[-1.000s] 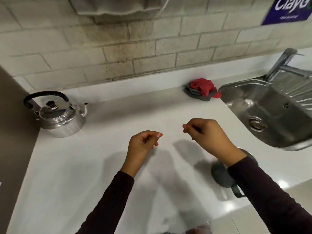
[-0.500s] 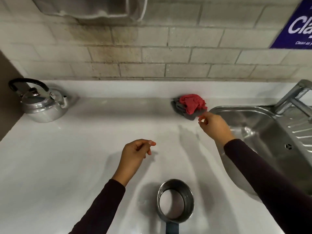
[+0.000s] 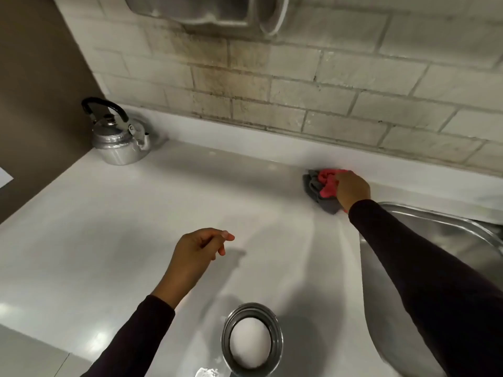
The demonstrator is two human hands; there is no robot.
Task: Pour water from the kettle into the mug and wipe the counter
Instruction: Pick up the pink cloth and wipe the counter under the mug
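Observation:
A steel kettle (image 3: pixel 118 142) with a black handle stands in the far left corner of the white counter (image 3: pixel 114 229). A steel mug (image 3: pixel 251 341) sits at the near edge, seen from above, its inside pale. A red and grey cloth (image 3: pixel 322 186) lies bunched at the back of the counter beside the sink. My right hand (image 3: pixel 352 190) rests on the cloth with its fingers closed over it. My left hand (image 3: pixel 197 254) hovers over the middle of the counter, fingers loosely curled, holding nothing.
A steel sink (image 3: pixel 446 240) takes up the right side, partly hidden by my right sleeve. A tiled wall (image 3: pixel 299 85) runs along the back, with a metal fixture (image 3: pixel 206 9) mounted high on it. A brown side wall (image 3: pixel 35 77) closes the left.
My right hand has reached from the counter's middle to the cloth and closed on it. The view shifted, bringing the mug into sight. My left hand has stayed put.

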